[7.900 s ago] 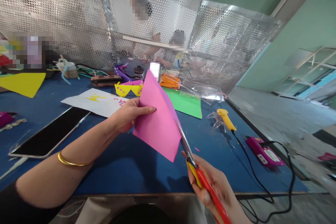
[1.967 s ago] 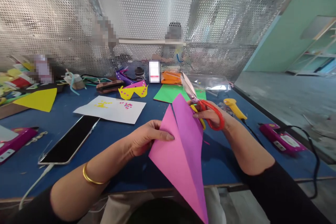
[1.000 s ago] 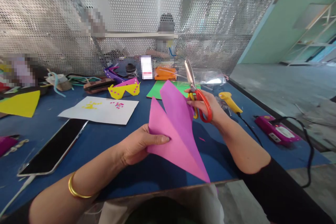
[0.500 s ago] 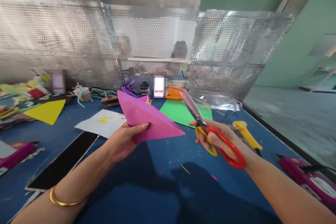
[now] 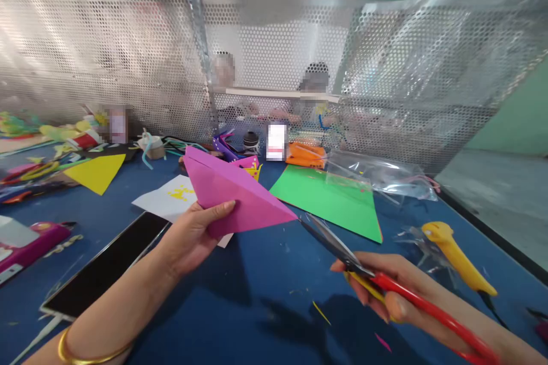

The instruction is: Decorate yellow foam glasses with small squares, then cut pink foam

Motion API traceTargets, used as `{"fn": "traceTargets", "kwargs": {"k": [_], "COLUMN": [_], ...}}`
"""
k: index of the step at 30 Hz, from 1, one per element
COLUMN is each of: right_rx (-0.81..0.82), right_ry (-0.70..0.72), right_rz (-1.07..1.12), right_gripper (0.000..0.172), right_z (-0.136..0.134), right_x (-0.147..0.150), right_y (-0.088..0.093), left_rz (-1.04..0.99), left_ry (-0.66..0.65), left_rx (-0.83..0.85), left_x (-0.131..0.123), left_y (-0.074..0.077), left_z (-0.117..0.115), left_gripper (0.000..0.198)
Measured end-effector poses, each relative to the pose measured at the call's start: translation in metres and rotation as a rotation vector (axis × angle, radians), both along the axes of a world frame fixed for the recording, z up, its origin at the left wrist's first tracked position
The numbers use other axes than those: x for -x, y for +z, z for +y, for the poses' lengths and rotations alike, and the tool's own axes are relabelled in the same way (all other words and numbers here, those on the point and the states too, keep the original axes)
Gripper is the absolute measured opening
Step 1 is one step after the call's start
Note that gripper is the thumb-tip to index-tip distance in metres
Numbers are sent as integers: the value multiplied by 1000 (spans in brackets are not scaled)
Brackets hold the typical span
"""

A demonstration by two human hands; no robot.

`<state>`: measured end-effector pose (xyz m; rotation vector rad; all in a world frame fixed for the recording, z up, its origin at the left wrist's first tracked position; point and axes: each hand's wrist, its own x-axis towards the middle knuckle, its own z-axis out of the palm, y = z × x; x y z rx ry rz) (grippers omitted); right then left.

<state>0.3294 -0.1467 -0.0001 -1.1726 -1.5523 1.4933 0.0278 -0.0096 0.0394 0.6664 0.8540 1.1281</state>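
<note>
A folded sheet of pink paper point(image 5: 244, 194) is pinched in my left hand point(image 5: 201, 228), the thumb on its near face and the fingers behind. Its pointed corner faces right. My right hand point(image 5: 389, 279) is wrapped round a pair of scissors point(image 5: 342, 248) with one red and one yellow handle. The blades are slightly parted and aim up and left, their tips just beside the paper's point. Whether the tips touch it I cannot tell. Below lie a thin yellow scrap point(image 5: 321, 312) and a small pink scrap point(image 5: 383, 343).
On the blue table lie green paper point(image 5: 334, 199), a clear plastic bag point(image 5: 385, 174), a yellow glue gun point(image 5: 460, 259), a black-screened phone point(image 5: 107, 265), white paper point(image 5: 160, 197) and yellow paper point(image 5: 98, 174). A perforated metal panel point(image 5: 274, 40) stands behind; people are beyond it.
The scissors have swung down and to the right, their tips now beside the paper's corner. The view has turned a little left. My left hand still holds the pink paper.
</note>
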Motion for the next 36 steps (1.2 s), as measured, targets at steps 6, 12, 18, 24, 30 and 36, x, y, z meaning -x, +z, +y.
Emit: {"fn": "traceTargets", "kwargs": {"k": [6, 12, 18, 24, 30, 36], "right_rx": [22, -11, 22, 73, 8, 118], "right_ry": [85, 106, 72, 55, 114, 171], "right_rz": [30, 49, 47, 74, 238, 319], "right_gripper": [77, 74, 69, 69, 58, 67], "right_z": [-1, -1, -1, -1, -1, -4], "right_x": [8, 13, 17, 20, 20, 16], "right_y": [0, 3, 8, 10, -2, -4], "left_rz": [3, 18, 45, 134, 242, 225], "left_ry": [-70, -101, -98, -124, -125, -47], "left_rx": [20, 33, 49, 74, 94, 108], "left_x": [-3, -5, -5, -6, -7, -7], "left_y": [-3, -7, -5, -1, 2, 15], "left_z": [-5, -5, -7, -8, -8, -10], "left_gripper": [39, 32, 33, 24, 18, 17]}}
